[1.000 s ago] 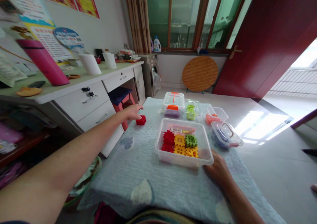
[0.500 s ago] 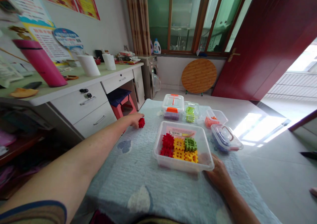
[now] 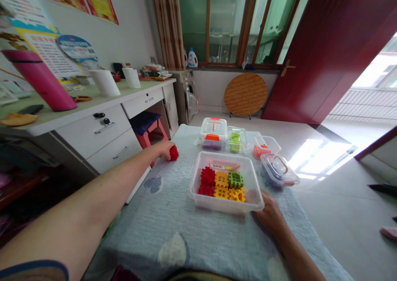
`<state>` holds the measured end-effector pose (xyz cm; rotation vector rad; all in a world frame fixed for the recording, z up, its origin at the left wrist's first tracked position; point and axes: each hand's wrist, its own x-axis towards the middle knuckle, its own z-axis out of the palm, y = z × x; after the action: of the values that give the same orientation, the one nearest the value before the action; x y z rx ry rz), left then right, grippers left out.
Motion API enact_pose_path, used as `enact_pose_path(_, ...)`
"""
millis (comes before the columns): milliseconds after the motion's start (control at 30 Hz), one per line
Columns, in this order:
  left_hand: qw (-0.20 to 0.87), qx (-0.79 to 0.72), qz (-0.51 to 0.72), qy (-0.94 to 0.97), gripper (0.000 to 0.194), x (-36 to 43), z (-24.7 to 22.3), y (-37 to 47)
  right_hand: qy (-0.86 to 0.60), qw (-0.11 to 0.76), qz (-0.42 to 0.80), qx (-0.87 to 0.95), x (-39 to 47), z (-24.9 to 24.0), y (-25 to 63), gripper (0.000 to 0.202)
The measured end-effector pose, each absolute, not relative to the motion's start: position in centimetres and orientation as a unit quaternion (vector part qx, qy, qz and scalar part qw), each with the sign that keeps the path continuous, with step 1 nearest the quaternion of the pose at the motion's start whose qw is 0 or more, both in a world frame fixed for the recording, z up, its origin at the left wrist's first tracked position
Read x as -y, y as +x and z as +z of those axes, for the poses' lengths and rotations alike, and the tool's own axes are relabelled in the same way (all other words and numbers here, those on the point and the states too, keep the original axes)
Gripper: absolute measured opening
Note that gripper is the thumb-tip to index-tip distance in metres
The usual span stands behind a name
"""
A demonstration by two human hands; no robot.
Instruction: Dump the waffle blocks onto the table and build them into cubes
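The left hand (image 3: 163,149) has its fingers closed on a red interlocking block (image 3: 174,153) near the cloth-covered table (image 3: 145,223)'s left edge. The right hand (image 3: 269,212) touches a plastic bin (image 3: 225,205) of coloured blocks (image 3: 221,185); its finger grip is partly hidden, unclear.

Cloth-draped counter (image 3: 217,241): open tub (image 3: 221,206); from it, clipped box (image 3: 213,126), twelve o'clock; green-filled box (image 3: 235,142), one; orange-filled box (image 3: 274,142), two; handled box (image 3: 279,170), near three.

Dark blue trim (image 3: 37,263) edges the left sleeve (image 3: 32,272), and both hands (image 3: 269,213) are bare.
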<state>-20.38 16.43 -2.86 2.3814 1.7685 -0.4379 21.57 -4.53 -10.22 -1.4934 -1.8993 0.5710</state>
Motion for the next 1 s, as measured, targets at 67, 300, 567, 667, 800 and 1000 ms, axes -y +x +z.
enact_pose_path(67, 0.066, -0.586, -0.145, 0.794, 0.049, -16.2, -1.9, -20.0, -0.568, 0.324, 0.217, 0.724, 4.5, -10.3, 21.6, 0.017)
enact_pose_path(300, 0.024, -0.562, -0.114, 0.819, 0.032, -13.5, 5.5, -16.8, -0.567, 0.318, 0.209, 0.73, 4.4, -10.5, 21.8, 0.015)
enact_pose_path(567, 0.065, -0.43, -0.079, 0.897, 0.036, -6.5, 10.9, -7.6, -0.57, 0.323, 0.204, 0.728, 4.6, -10.0, 21.6, 0.013)
enact_pose_path(667, 0.054, -0.376, -0.134, 0.915, 0.039, -4.4, 8.7, -4.9, -0.567, 0.326, 0.204, 0.728, 4.6, -10.0, 21.6, 0.014)
enact_pose_path(800, 0.039, -0.346, -0.178, 0.921, 0.047, -3.2, 5.5, -3.4, -0.563, 0.323, 0.208, 0.731, 4.5, -10.0, 21.7, 0.016)
enact_pose_path(1000, 0.046, -0.317, -0.265, 0.909, 0.033, -3.0, 4.1, -3.2, -0.574, 0.328, 0.205, 0.722, 4.6, -9.9, 21.6, 0.017)
